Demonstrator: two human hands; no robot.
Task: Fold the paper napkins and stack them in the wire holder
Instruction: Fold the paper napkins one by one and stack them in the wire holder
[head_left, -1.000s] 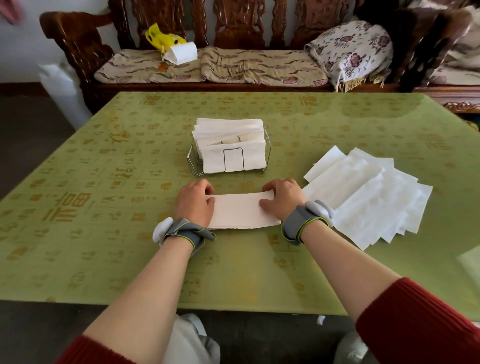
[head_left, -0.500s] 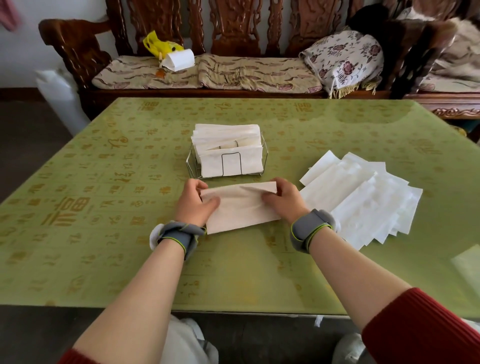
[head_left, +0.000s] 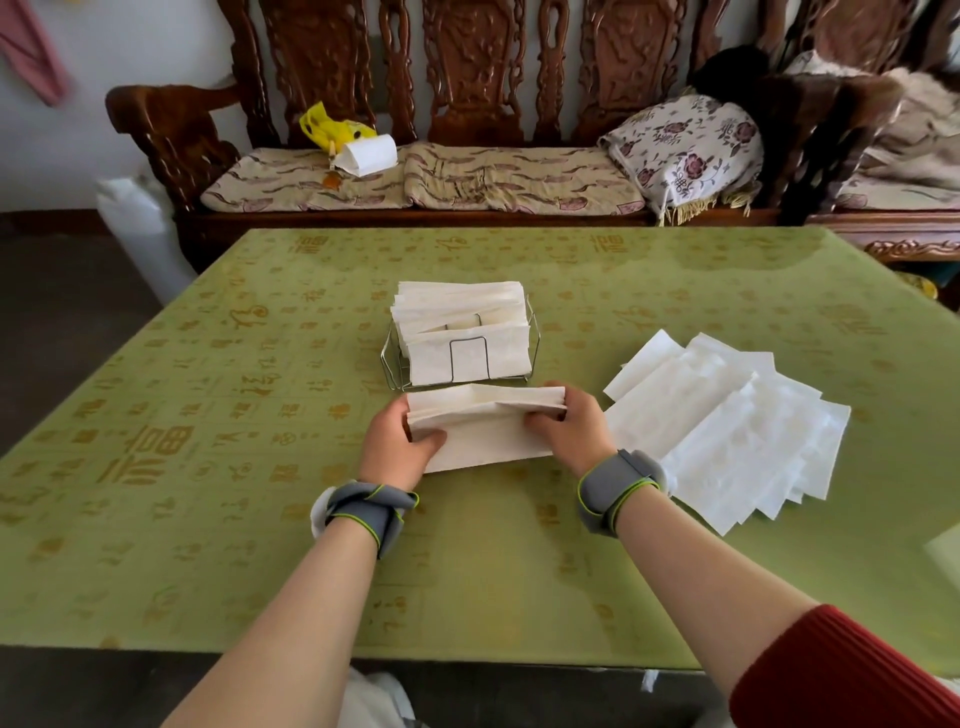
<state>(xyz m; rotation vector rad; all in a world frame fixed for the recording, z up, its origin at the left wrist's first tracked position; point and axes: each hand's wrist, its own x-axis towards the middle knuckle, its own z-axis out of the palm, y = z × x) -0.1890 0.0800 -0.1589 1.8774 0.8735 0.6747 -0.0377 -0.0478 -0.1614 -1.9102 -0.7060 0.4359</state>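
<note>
My left hand (head_left: 397, 447) and right hand (head_left: 571, 426) each pinch one end of a folded napkin (head_left: 483, 434), its far edge raised off the tabletop (head_left: 208, 519) near the middle, just in front of the wire holder (head_left: 387, 366) (already well filled). Folding looks finished; next, I judge, it needs lifting over the rim and slotting in. Unfolded napkins (head_left: 727, 431) wait toward the right edge.

carved wooden bench (head_left: 467, 104); green table (head_left: 156, 467)

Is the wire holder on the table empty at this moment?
No, the wire holder already contains a stack of folded napkins standing inside it.
</note>
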